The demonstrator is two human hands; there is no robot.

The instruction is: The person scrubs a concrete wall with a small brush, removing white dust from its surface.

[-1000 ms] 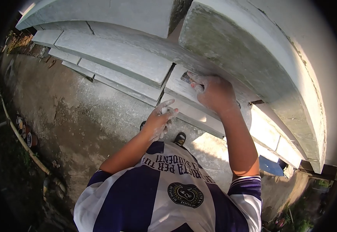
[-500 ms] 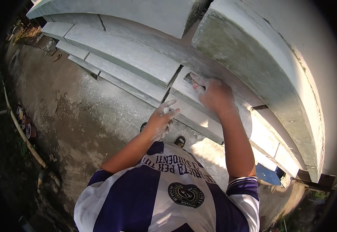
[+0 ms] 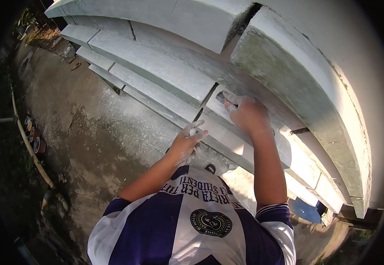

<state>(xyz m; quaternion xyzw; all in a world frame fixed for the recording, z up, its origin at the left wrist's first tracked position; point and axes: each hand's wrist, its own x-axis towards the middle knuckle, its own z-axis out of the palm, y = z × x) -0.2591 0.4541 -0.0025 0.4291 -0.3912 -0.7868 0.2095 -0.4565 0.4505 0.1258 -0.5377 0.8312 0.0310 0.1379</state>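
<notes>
My right hand (image 3: 248,115) is closed around a small scraper (image 3: 220,96), whose flat dark-grey blade shows past the fingertips. Its handle is mostly covered by the hand. The blade lies against the top of a pale concrete block (image 3: 214,107), close to the dark gap at the block's left end. White dust or paste coats my fingers. Lower and to the left, my left hand (image 3: 187,143) hovers near the lower ledge, palm turned up. Its thumb and fingers are apart and smeared white; I make out no tool in it.
Stepped pale ledges (image 3: 152,62) run up to the left, split by dark joints. A thick curved slab (image 3: 297,70) overhangs on the right. White-spattered concrete floor (image 3: 81,128) lies below. A long pole (image 3: 28,145) and a pot (image 3: 39,145) are at the far left.
The whole view has shifted slightly, with the ledges now lower and more to the right. My right hand and the scraper remain near the block's left end; my left hand keeps its pose.
</notes>
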